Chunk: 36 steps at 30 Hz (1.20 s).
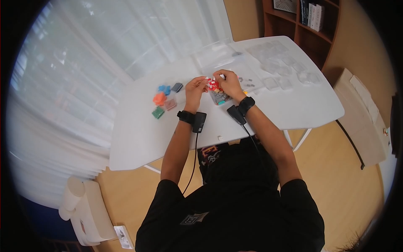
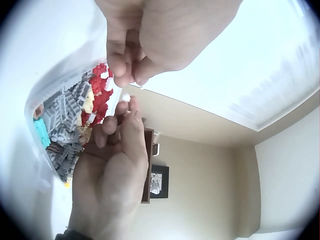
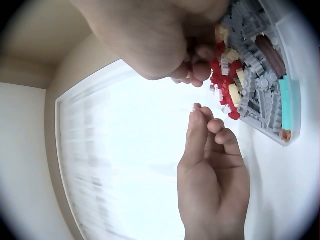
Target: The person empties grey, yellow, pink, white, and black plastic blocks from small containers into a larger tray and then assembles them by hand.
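Observation:
Both hands work close together over a clear plastic box (image 3: 296, 112) on the white table. Gray bricks (image 2: 62, 110), red bricks (image 2: 100, 92), a few tan ones and a turquoise brick (image 3: 286, 102) fill the box. My left hand (image 1: 194, 93) pinches a tiny white piece (image 3: 194, 107) between thumb and index fingertips, at the box's left side. Opposite it, my right hand (image 1: 231, 85) holds a small white brick (image 2: 126, 97) at its fingertips, its other fingers curled. The fingertips of the two hands face each other with a narrow gap between.
Left of the hands lie small groups of blue (image 1: 164, 89), orange (image 1: 159, 99) and green bricks (image 1: 158, 112), and a dark gray block (image 1: 177, 87). Clear plastic containers (image 1: 279, 67) cover the table's right back. Loose gray bricks (image 1: 247, 80) lie beside the box. A small white piece (image 1: 220, 137) sits near the front edge.

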{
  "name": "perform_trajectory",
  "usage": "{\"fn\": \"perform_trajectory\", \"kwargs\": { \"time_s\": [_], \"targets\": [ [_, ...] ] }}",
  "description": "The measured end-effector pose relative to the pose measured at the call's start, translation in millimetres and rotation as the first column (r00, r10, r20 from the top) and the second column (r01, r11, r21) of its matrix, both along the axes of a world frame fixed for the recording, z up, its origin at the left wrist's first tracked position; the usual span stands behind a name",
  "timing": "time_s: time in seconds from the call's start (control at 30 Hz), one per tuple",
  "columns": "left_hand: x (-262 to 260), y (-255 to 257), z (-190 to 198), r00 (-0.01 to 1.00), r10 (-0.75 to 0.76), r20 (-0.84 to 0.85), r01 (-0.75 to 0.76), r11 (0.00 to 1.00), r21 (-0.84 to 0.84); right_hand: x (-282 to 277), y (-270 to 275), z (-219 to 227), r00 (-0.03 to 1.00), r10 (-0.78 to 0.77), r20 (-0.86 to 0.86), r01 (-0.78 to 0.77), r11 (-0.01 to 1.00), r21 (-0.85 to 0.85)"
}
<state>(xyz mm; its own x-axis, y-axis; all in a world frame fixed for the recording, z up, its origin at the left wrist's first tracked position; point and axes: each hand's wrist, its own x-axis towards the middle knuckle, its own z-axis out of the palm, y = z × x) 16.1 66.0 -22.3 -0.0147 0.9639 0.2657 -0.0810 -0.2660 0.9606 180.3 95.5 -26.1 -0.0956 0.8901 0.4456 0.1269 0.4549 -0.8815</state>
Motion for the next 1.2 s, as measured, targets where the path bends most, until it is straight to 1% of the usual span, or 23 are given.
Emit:
{"fn": "perform_trajectory", "kwargs": {
  "time_s": [0.03, 0.1, 0.13, 0.2, 0.33, 0.4, 0.43, 0.47, 0.5, 0.53, 0.57, 0.63, 0.67, 0.73, 0.77, 0.83, 0.87, 0.93, 0.97, 1.03, 1.07, 1.13, 1.2],
  "targets": [
    [-0.3, 1.8, -2.0, 1.0, -0.002, 0.005, 0.002, 1.0, -0.002, 0.9, -0.4, 1.8, 1.0, -0.002, 0.005, 0.002, 1.0, -0.002],
    [1.6, 1.7, -1.3, 0.996, -0.039, -0.074, 0.039, 0.999, -0.007, 2.3, 0.7, 3.1, 0.997, 0.02, -0.075, -0.025, 0.998, -0.064],
    [2.4, 1.3, -0.9, 0.997, -0.039, -0.072, 0.038, 0.999, -0.008, 2.3, 1.0, 3.5, 0.997, 0.02, -0.073, -0.025, 0.998, -0.065],
    [5.2, -2.3, 2.1, 0.997, -0.048, -0.06, 0.048, 0.999, -0.009, 1.9, 1.2, 2.8, 0.987, 0.015, -0.161, -0.021, 0.999, -0.033],
    [2.3, -9.6, 15.5, 0.995, -0.004, -0.1, 0.003, 1.0, -0.009, 5.1, 0.8, 5.5, 0.998, -0.012, -0.065, 0.007, 0.998, -0.063],
    [-8.4, -13.6, 25.9, 0.937, -0.059, -0.343, 0.042, 0.997, -0.057, 3.2, 4.4, 3.5, 0.963, -0.014, -0.268, -0.002, 0.998, -0.059],
    [-11.6, -16.2, 31.0, 0.917, -0.122, -0.38, 0.111, 0.992, -0.051, 4.7, 6.9, 4.0, 0.961, -0.028, -0.274, 0.012, 0.998, -0.06],
    [-13.6, -25.1, 40.6, 0.913, -0.135, -0.385, 0.123, 0.991, -0.056, 5.5, 7.4, 4.0, 0.954, -0.029, -0.299, 0.01, 0.998, -0.064],
    [-14.9, -38.6, 54.3, 0.783, -0.218, -0.583, 0.179, 0.976, -0.124, 6.6, 7.5, 2.8, 0.946, -0.026, -0.323, 0.003, 0.998, -0.069],
    [-13.5, -53.4, 66.2, 0.604, -0.291, -0.742, 0.212, 0.956, -0.202, 8.7, 6.7, 4.1, 0.944, -0.03, -0.329, 0.006, 0.997, -0.075],
    [-9.2, -69.9, 74.0, 0.6, -0.295, -0.744, 0.209, 0.955, -0.21, 9.9, 4.2, 7.9, 0.943, -0.038, -0.332, 0.009, 0.996, -0.087],
    [3.0, -105.5, 86.6, 0.436, -0.383, -0.814, 0.507, 0.852, -0.13, 6.6, 2.4, 9.7, 0.939, -0.036, -0.343, 0.0, 0.994, -0.106],
    [12.5, -120.3, 91.5, 0.331, -0.434, -0.838, 0.563, 0.803, -0.194, 6.2, 3.1, 10.2, 0.946, -0.034, -0.323, 0.001, 0.995, -0.1],
    [20.5, -143.9, 82.5, 0.263, -0.441, -0.858, 0.51, 0.818, -0.264, 8.6, 2.5, 10.6, 0.952, -0.041, -0.303, 0.014, 0.996, -0.092],
    [24.2, -148.9, 75.4, 0.258, -0.441, -0.86, 0.514, 0.816, -0.264, 8.4, 1.7, 11.4, 0.954, -0.037, -0.298, 0.012, 0.996, -0.088],
    [24.0, -149.6, 56.5, 0.282, -0.344, -0.896, 0.539, 0.829, -0.149, 6.5, 1.7, 10.5, 0.955, -0.031, -0.294, 0.008, 0.997, -0.08],
    [20.8, -144.5, 50.4, 0.278, -0.341, -0.898, 0.541, 0.828, -0.146, 6.0, 2.2, 10.5, 0.961, -0.02, -0.277, -0.001, 0.997, -0.074],
    [16.0, -134.6, 40.6, 0.28, -0.313, -0.908, 0.643, 0.763, -0.065, 8.3, 3.0, 9.3, 0.966, -0.016, -0.26, -0.001, 0.998, -0.067],
    [15.8, -131.6, 41.4, 0.277, -0.313, -0.908, 0.648, 0.759, -0.064, 8.7, 1.0, 10.6, 0.963, 0.011, -0.271, -0.034, 0.996, -0.079],
    [14.4, -124.0, 43.5, 0.295, -0.33, -0.897, 0.586, 0.804, -0.103, 9.2, -0.3, 10.6, 0.959, 0.043, -0.28, -0.071, 0.993, -0.09],
    [13.8, -114.8, 45.1, 0.3, -0.325, -0.897, 0.584, 0.806, -0.097, 9.4, 1.8, 7.9, 0.972, 0.063, -0.227, -0.08, 0.995, -0.064],
    [8.2, -84.0, 50.8, 0.644, -0.198, -0.739, 0.337, 0.941, 0.041, 4.7, 5.8, 4.5, 0.981, 0.101, -0.166, -0.108, 0.994, -0.034],
    [-0.3, -45.5, 53.0, 0.833, -0.173, -0.526, 0.22, 0.975, 0.028, 2.1, 8.5, 3.8, 0.975, 0.151, -0.163, -0.16, 0.986, -0.041]
  ]
}}
